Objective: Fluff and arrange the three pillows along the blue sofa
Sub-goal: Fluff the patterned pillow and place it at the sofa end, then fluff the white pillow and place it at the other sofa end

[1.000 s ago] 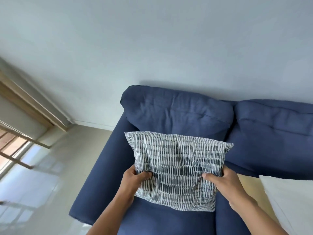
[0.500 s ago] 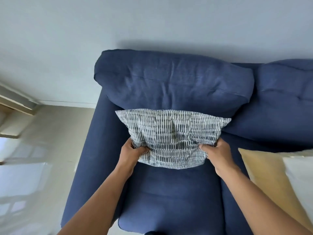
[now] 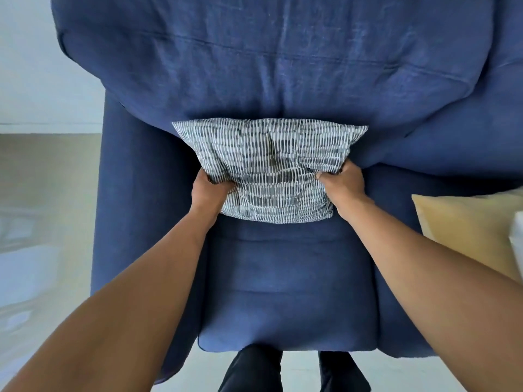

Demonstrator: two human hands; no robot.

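- Here, at the far left, pale floor runs beside the blue sofa, whose left armrest borders the seat cushion.
- The left hand is clamped on the lower left side of the patterned pillow, fingers curled into the fabric.
- The patterned pillow, white with dark dashes, stands at the back edge of the seat cushion, leaning against the back cushion; its cover is bunched where it is gripped.
- The right hand is closed tight on the pillow's lower right side.
- Near the sofa's right edge lies a yellow pillow, well apart from the patterned one, with a white pillow just visible beside it.
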